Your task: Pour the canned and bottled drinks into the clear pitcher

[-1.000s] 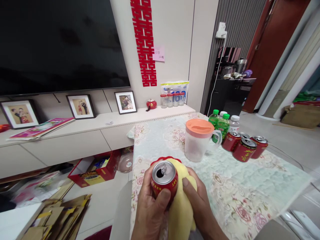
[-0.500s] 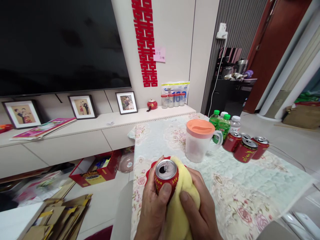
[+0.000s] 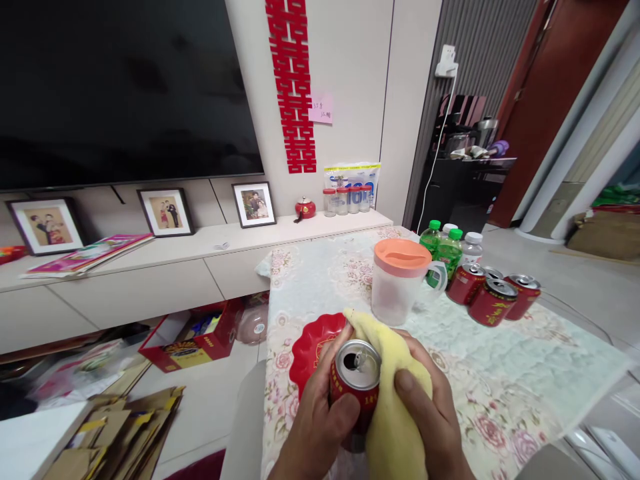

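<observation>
An opened red drink can (image 3: pixel 356 393) with a silver top is gripped in my left hand (image 3: pixel 320 413), its thumb across the front. My right hand (image 3: pixel 434 407) has its fingers closed round a yellow cloth (image 3: pixel 397 387) that touches the can's right side. The cloth hangs down below the hand and hides part of the can. Beneath and behind the left hand lies a red scalloped plate (image 3: pixel 313 343), partly covered by the hand and can.
Beyond my hands, a clear pitcher (image 3: pixel 395 297) with an orange lid stands on the floral tablecloth (image 3: pixel 480 373). To its right are several red cans (image 3: pixel 493 303) and green-capped bottles (image 3: pixel 447 250). A white cabinet (image 3: pixel 165 273) with framed photos runs along the wall.
Both hands, with the can and cloth, have moved right and slightly toward me. More of the red plate now shows behind them.
</observation>
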`<state>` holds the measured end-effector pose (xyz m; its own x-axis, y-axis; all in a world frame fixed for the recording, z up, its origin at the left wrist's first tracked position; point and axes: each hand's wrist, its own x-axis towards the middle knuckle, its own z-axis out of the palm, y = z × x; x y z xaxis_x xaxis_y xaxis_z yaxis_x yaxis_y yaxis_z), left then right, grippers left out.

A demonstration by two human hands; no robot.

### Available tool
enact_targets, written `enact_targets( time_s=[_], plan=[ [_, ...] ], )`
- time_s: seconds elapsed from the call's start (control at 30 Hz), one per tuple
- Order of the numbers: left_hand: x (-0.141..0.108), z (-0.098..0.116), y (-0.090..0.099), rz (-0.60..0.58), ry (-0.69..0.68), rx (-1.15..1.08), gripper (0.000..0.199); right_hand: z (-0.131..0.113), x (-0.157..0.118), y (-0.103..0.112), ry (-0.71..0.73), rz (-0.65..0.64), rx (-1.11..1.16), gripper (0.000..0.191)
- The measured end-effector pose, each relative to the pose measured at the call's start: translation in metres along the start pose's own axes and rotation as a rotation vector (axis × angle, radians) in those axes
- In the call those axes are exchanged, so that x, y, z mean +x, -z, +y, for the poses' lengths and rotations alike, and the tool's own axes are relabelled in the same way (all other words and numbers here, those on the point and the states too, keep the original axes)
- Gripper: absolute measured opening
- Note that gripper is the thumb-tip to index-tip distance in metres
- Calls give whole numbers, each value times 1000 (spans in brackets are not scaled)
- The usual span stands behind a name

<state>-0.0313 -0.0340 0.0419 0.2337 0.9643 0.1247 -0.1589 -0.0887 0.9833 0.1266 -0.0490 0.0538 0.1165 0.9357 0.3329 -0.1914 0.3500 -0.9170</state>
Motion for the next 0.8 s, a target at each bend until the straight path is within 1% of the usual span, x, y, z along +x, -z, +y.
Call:
enact_targets(
  time_s=[0.07,0.17,0.2,0.33,0.43,0.5,0.63,0.8],
  plan=[
    [-3,-6,-2,24,-20,5,102,3,0,-2,-72,-13,104,45],
    [-5,-13,-6,57,-21,-19,121,7,0,-4,-113,20,192,44],
    [-5,-15,-8,72,-28,-5,123,8,-1,-5,-125,26,213,44],
    [-5,-18,-10,157,-112,129,110,8,-3,-11,-198,22,294,49],
    [-6,-17,-12,264,-160,167,98,5,-4,-19,-241,96,358,47],
    [-8,-15,-14,335,-190,188,91,5,-3,-22,-244,129,371,45],
    [-10,-7,-19,402,-265,187,84,11,-1,-22,-227,81,309,50],
    [-9,-6,-21,460,-293,204,81,25,0,-17,-218,35,307,50]
  ],
)
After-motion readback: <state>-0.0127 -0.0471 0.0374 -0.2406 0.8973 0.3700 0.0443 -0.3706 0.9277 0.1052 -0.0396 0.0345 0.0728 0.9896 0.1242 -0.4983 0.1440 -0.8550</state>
